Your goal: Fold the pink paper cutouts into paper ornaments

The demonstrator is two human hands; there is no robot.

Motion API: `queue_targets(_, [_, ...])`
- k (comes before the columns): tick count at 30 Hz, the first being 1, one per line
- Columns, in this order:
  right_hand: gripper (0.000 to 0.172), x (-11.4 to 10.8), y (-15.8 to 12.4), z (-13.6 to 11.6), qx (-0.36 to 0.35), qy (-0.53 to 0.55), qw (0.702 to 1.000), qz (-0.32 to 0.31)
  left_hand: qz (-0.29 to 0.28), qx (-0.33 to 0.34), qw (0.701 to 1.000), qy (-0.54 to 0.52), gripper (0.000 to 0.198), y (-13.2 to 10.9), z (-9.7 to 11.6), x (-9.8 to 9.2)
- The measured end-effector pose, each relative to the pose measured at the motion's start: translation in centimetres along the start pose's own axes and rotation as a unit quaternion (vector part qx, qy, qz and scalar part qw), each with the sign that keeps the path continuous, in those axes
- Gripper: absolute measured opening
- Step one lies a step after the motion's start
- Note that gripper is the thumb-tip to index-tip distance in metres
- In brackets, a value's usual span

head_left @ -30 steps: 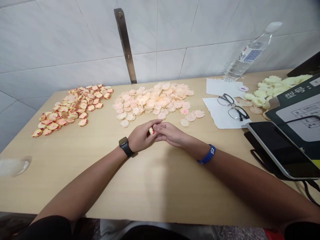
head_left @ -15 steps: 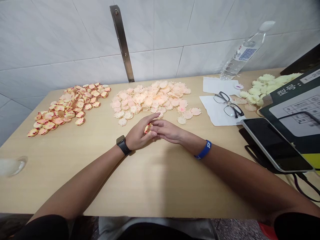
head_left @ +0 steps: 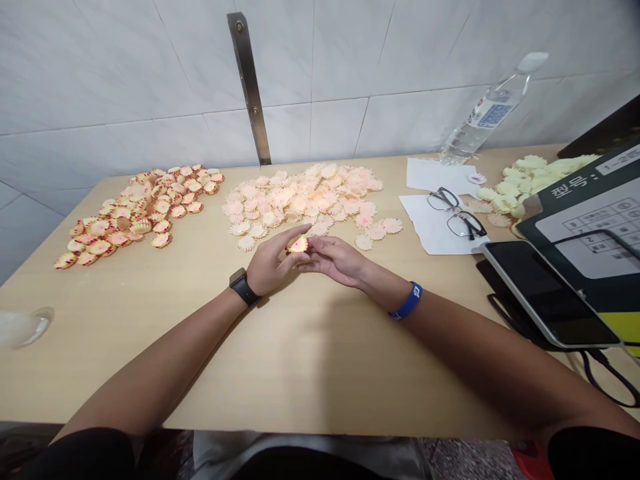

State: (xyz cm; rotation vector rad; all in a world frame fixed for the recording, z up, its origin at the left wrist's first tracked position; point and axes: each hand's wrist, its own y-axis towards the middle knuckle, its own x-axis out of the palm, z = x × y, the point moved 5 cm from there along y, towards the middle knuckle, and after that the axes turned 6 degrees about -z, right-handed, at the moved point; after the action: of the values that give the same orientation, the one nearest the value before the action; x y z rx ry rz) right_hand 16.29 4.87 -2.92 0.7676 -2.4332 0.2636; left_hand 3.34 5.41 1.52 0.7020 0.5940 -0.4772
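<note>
On the pale surface (head_left: 300, 360), left hand (head_left: 267, 267) and right hand (head_left: 337, 261) pinch one flower piece (head_left: 299, 245) in their fingers: orange heap (head_left: 140, 213) far left looks done, pink heap (head_left: 305, 197) remains.

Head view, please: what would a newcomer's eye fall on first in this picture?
Two heaps of flower-like pieces stand out at the back of the table: an orange-red heap on the left and a pale pink heap in the middle. Next, the left hand and right hand meet before the pale heap, pinching one small piece between their fingertips. Glasses lie on white paper to the right.
</note>
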Motion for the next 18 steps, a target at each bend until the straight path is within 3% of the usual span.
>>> queue_targets(3, [0.035, 0.4, -0.4, 0.4, 0.032, 0.018, 0.998, -0.048, 0.026, 0.012, 0.999, -0.015, 0.036, -0.2, 1.3, 0.0])
queue_targets(7, [0.038, 0.6, -0.5, 0.7, 0.042, 0.034, 0.995, -0.081, 0.002, 0.052, 0.998, -0.019, 0.036, -0.4, 2.3, 0.5])
queue_targets(13, [0.030, 0.3, -0.1, 0.7, 0.031, 0.031, 0.998, -0.039, -0.008, 0.050, 0.998, -0.034, 0.032, -0.3, 2.0, 0.8])
queue_targets(18, [0.033, 0.3, -0.2, 0.6, 0.041, 0.003, 0.999, -0.009, -0.059, 0.011, 0.998, -0.031, 0.045, 0.0, 1.3, 1.0])
